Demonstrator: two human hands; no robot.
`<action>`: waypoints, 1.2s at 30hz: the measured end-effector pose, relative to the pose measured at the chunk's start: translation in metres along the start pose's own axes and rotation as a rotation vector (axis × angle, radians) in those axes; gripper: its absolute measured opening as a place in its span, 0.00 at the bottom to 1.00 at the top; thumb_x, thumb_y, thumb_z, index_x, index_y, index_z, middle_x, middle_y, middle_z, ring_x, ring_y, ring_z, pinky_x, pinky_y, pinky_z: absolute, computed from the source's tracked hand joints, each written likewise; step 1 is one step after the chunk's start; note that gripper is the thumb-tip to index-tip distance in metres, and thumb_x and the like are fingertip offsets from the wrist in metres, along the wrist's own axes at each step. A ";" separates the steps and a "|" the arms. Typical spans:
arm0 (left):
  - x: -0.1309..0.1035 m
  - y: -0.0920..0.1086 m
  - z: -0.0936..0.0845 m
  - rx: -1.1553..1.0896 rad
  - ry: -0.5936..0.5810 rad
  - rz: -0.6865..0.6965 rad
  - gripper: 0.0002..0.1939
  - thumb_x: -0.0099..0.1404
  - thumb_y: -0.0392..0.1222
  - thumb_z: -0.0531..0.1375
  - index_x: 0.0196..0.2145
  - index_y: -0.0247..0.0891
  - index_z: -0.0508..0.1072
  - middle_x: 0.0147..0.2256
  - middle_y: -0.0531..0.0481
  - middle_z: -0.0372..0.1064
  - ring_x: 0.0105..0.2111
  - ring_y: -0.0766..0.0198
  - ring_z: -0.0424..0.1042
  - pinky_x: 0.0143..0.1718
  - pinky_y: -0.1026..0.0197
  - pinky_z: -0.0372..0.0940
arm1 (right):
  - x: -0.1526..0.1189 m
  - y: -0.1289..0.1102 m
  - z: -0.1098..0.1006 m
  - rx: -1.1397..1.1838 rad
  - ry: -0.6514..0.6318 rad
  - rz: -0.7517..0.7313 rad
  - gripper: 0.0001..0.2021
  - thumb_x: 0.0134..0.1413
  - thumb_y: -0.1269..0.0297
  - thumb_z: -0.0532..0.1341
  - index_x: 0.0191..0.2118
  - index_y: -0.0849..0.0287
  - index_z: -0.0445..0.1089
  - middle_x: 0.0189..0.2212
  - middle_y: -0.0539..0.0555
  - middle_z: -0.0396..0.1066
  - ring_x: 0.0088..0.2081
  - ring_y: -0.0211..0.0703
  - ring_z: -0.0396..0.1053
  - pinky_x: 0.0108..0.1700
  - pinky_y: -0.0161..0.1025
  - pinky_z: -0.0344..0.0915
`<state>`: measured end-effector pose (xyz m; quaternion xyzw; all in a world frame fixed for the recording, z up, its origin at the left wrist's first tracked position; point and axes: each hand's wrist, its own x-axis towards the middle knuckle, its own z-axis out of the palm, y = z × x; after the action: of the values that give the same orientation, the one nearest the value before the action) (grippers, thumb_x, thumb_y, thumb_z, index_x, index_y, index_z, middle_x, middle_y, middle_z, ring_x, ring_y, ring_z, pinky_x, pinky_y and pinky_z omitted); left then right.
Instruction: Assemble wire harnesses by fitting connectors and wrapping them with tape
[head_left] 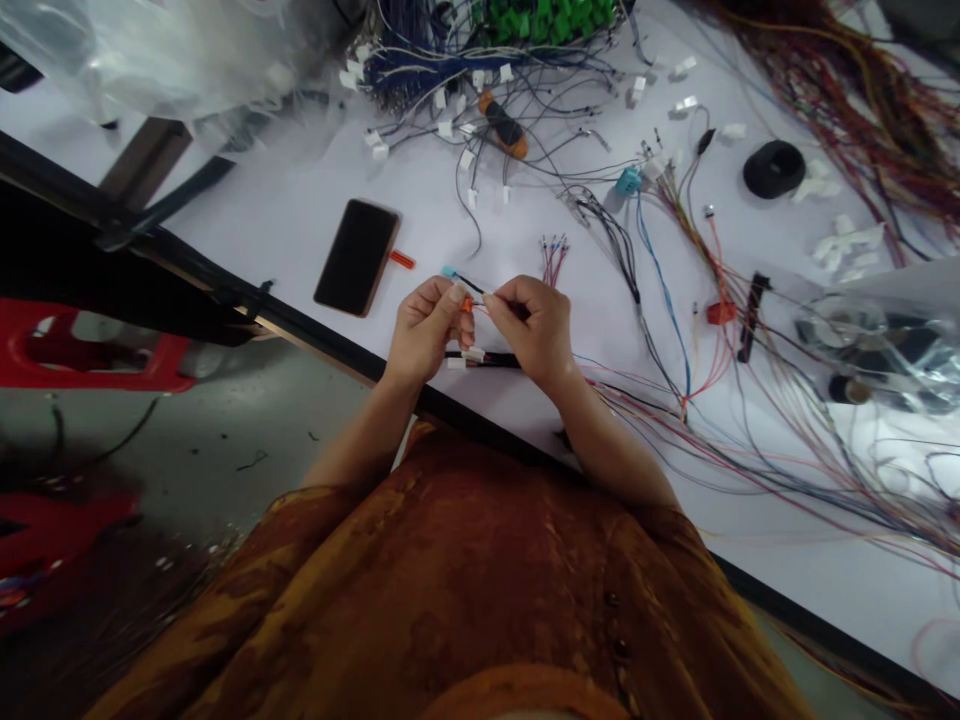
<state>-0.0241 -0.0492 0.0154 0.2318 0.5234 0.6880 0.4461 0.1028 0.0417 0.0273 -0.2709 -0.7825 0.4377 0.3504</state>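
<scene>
Between the thumb and fingers of my left hand (429, 325) is a small orange connector (466, 304). My right hand (536, 325), just to its right, pinches a thin wire (480, 306) that runs to the connector. A light-blue connector (448, 271) on a dark lead shows just beyond my fingertips. Below my hands, white connectors (472, 355) on black-sleeved wires lie on the table. A phone (357, 257) with a dark screen rests to the left, and an orange strip-like piece (402, 260) lies beside it.
Wire bundles (750, 450) spread along the right side. An orange-and-black screwdriver handle (503, 125) lies among white-tipped wires at the back. A black tape roll (774, 169) sits at the right. Plastic bags (187, 60) cover the back left. The table's dark edge (330, 350) runs in front of me.
</scene>
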 end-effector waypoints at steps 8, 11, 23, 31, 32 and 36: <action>-0.008 0.016 0.000 0.141 -0.025 0.036 0.14 0.63 0.46 0.69 0.27 0.36 0.73 0.19 0.54 0.71 0.16 0.72 0.68 0.19 0.70 0.65 | -0.006 -0.003 0.000 -0.103 -0.001 -0.008 0.14 0.63 0.63 0.60 0.26 0.55 0.60 0.23 0.47 0.62 0.28 0.36 0.58 0.34 0.39 0.57; -0.007 0.017 -0.005 0.152 -0.069 0.016 0.15 0.63 0.48 0.69 0.27 0.37 0.73 0.19 0.54 0.71 0.15 0.72 0.67 0.17 0.69 0.63 | -0.009 -0.005 0.000 -0.172 -0.001 -0.049 0.13 0.63 0.64 0.60 0.27 0.55 0.60 0.24 0.48 0.63 0.28 0.37 0.59 0.34 0.39 0.55; -0.015 0.015 0.003 0.163 -0.049 0.059 0.15 0.63 0.49 0.69 0.28 0.36 0.74 0.20 0.54 0.70 0.16 0.73 0.67 0.18 0.70 0.64 | -0.022 -0.009 0.006 -0.254 0.105 -0.023 0.14 0.64 0.63 0.58 0.27 0.55 0.57 0.24 0.48 0.62 0.26 0.36 0.55 0.31 0.40 0.50; -0.015 0.009 -0.006 0.126 -0.162 -0.051 0.16 0.62 0.52 0.69 0.31 0.36 0.75 0.20 0.53 0.72 0.17 0.71 0.69 0.20 0.69 0.67 | -0.026 -0.008 -0.007 -0.060 -0.075 -0.035 0.12 0.64 0.63 0.60 0.28 0.56 0.64 0.25 0.48 0.66 0.29 0.36 0.61 0.35 0.38 0.59; -0.015 0.008 -0.007 0.121 -0.181 -0.067 0.17 0.62 0.53 0.69 0.31 0.36 0.75 0.20 0.53 0.72 0.16 0.71 0.69 0.19 0.69 0.66 | -0.026 -0.008 -0.010 -0.047 -0.109 -0.040 0.11 0.64 0.64 0.61 0.29 0.56 0.65 0.26 0.48 0.67 0.29 0.36 0.62 0.36 0.38 0.59; -0.014 0.003 -0.009 0.082 -0.217 -0.102 0.17 0.63 0.53 0.68 0.31 0.36 0.75 0.20 0.52 0.72 0.16 0.69 0.70 0.18 0.68 0.66 | -0.029 -0.007 -0.014 -0.023 -0.141 -0.047 0.09 0.64 0.66 0.61 0.30 0.56 0.68 0.26 0.48 0.68 0.29 0.36 0.63 0.35 0.37 0.59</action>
<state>-0.0258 -0.0660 0.0175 0.2959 0.5108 0.6132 0.5248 0.1308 0.0241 0.0294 -0.2250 -0.8164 0.4383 0.3012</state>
